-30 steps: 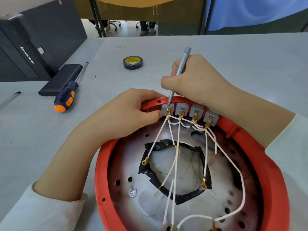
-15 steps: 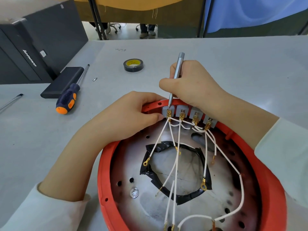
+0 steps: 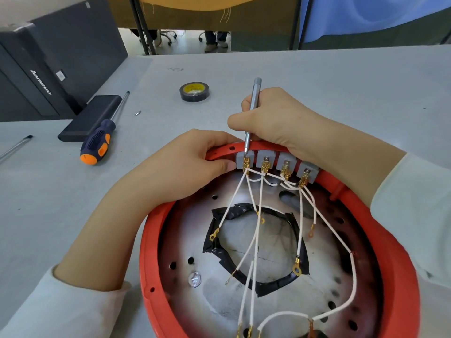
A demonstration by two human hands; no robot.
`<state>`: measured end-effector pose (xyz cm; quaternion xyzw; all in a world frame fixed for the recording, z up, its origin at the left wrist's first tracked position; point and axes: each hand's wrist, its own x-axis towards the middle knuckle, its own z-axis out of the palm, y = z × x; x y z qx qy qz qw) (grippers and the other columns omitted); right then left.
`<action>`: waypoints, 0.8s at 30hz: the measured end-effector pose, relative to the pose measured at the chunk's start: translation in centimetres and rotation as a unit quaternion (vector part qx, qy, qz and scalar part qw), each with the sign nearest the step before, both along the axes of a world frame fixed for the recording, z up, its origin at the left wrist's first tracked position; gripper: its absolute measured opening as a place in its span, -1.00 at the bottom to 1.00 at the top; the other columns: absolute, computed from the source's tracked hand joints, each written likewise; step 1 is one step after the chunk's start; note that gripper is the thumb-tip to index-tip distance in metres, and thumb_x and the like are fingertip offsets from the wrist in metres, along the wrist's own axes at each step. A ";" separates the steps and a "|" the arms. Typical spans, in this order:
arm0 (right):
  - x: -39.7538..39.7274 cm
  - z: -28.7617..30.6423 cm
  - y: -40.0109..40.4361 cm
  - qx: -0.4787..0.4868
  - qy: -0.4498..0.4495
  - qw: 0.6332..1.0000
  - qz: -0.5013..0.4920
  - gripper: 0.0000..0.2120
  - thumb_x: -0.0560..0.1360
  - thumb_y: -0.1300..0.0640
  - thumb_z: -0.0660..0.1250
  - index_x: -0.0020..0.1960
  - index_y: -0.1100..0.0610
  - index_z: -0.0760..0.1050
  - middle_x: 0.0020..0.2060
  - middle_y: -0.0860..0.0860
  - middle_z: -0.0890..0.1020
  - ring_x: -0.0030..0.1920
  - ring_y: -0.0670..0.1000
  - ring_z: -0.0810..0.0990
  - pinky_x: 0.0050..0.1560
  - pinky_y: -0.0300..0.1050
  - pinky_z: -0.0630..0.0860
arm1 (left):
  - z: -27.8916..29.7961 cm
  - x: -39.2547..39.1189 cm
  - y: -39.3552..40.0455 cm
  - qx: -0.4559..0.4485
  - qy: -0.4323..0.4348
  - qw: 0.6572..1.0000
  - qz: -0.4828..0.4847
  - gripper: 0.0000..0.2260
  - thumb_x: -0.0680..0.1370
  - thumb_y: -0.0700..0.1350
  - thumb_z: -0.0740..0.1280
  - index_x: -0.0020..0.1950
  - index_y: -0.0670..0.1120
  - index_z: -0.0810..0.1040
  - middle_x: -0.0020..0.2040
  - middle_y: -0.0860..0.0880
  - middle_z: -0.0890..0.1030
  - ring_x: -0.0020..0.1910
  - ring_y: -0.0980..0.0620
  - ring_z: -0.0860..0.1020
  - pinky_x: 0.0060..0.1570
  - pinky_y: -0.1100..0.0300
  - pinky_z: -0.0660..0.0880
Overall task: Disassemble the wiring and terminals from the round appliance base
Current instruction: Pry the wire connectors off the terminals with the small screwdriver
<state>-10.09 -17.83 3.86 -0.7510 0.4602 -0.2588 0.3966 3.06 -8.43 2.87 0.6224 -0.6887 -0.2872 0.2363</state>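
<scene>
While a round red appliance base (image 3: 156,240) lies near on the grey worktop (image 3: 341,89), the left hand (image 3: 185,164) grips its far rim. The right hand (image 3: 271,118) pinches a slim screwdriver (image 3: 252,111), tip on the leftmost terminal (image 3: 246,162); keeping it upright should prevent slipping.
</scene>
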 end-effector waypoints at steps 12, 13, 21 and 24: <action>-3.1 1.5 2.7 -0.125 -0.144 0.981 -0.031 -0.66 0.49 0.05 0.39 -0.37 0.09 0.34 -0.58 -0.07 0.45 -0.58 -0.18 0.42 -0.46 -0.27 0.48 | -0.1 0.1 0.0 -0.004 0.017 1.000 -0.005 -0.76 0.55 -0.16 0.32 0.11 0.16 0.58 -0.03 0.17 0.66 0.00 0.16 0.60 0.16 0.05 0.48; -3.2 1.3 2.9 -0.129 -0.136 0.982 -0.031 -0.70 0.47 0.07 0.40 -0.35 0.08 0.37 -0.58 -0.08 0.48 -0.59 -0.19 0.44 -0.51 -0.33 0.41 | -0.1 0.1 0.0 -0.004 0.018 1.000 -0.003 -0.75 0.54 -0.17 0.32 0.10 0.16 0.58 -0.03 0.18 0.65 0.00 0.17 0.59 0.16 0.07 0.47; -2.7 0.0 2.6 -0.150 -0.129 0.976 -0.088 -0.67 0.40 0.12 0.45 -0.35 0.32 0.41 -0.55 0.07 0.43 -0.57 -0.11 0.34 -0.53 -0.32 0.32 | -0.1 0.1 0.1 0.002 0.017 1.000 0.004 -0.75 0.55 -0.15 0.32 0.15 0.14 0.57 0.00 0.09 0.66 0.03 0.04 0.60 0.15 -0.03 0.47; -2.7 -0.2 2.5 -0.153 -0.116 0.978 -0.080 -0.74 0.37 0.22 0.38 -0.42 0.21 0.38 -0.55 0.08 0.42 -0.57 -0.10 0.35 -0.55 -0.35 0.32 | -0.2 0.1 0.0 0.005 0.015 1.000 0.004 -0.75 0.55 -0.14 0.31 0.15 0.15 0.57 0.00 0.07 0.66 0.02 0.00 0.60 0.14 -0.05 0.48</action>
